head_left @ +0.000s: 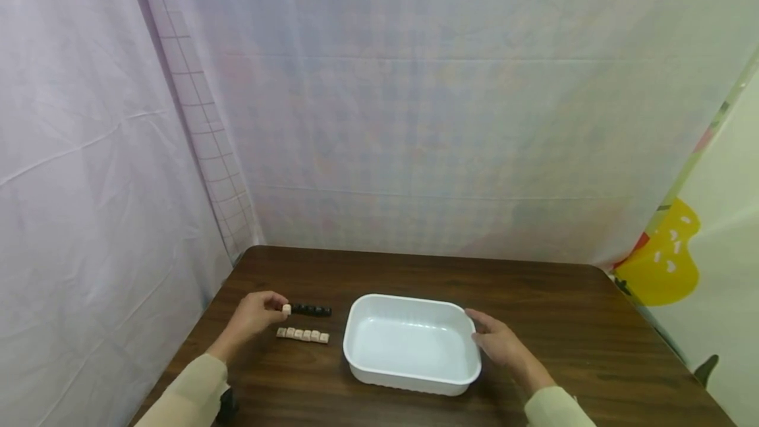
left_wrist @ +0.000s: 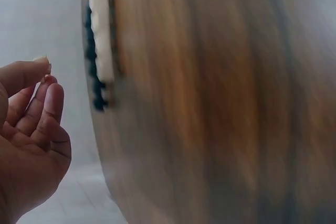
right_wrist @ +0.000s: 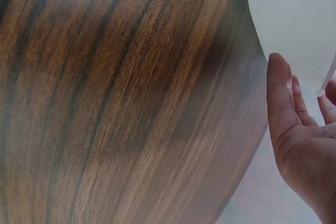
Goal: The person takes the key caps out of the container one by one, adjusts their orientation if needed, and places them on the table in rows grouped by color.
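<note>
Between thumb and fingertips, my left hand [head_left: 256, 313] pinches a small cream cube [head_left: 287, 309], held at the left end of a row of black cubes [head_left: 311, 310]. In the left wrist view, the fingers mostly hide that cube. Nearer to me lies a second row, made of several cream cubes [head_left: 303, 335] with faint marks on top. To the right stands a deep white tray [head_left: 409, 379] with nothing in it. My right hand [head_left: 499, 342] grips its right end, thumb over the rim and fingers along the outer wall [right_wrist: 294, 30].
The dark wood-grain table [head_left: 534, 295] has rounded far corners. A pale curtain [head_left: 427, 117] hangs behind it, and a white cloth [head_left: 89, 183] hangs along the left side. On the right, a light sheet carries a yellow printed shape [head_left: 667, 262].
</note>
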`<state>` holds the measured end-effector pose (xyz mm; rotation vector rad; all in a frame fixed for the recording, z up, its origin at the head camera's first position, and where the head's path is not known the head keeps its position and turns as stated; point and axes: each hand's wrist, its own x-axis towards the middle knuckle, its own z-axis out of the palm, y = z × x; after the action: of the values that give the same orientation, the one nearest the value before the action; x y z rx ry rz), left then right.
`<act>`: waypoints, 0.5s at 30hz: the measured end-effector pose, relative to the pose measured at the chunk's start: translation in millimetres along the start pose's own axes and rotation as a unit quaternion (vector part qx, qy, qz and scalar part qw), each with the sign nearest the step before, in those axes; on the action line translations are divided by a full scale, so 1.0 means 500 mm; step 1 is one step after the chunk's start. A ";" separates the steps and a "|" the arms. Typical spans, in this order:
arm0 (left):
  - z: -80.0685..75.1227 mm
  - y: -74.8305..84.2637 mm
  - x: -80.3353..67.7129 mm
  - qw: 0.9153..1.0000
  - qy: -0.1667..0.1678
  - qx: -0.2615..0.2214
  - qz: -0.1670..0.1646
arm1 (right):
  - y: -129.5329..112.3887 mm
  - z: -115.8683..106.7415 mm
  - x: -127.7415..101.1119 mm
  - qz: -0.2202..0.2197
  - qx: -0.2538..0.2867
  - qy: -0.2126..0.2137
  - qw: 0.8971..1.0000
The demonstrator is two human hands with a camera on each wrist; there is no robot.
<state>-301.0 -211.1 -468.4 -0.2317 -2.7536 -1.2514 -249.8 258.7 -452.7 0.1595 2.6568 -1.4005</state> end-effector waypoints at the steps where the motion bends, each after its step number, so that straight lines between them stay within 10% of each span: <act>1: -0.006 -0.010 -0.003 1.000 -0.001 0.006 0.001 | 0.000 0.000 0.000 0.001 -0.003 0.000 1.000; 15: -0.018 -0.080 -0.019 0.998 -0.020 0.050 -0.023 | -0.001 0.000 -0.001 0.002 0.001 -0.001 1.000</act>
<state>-298.6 -244.7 -493.6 -0.1869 -2.8623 -1.1288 -249.4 258.1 -452.2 0.1623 2.6510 -1.4024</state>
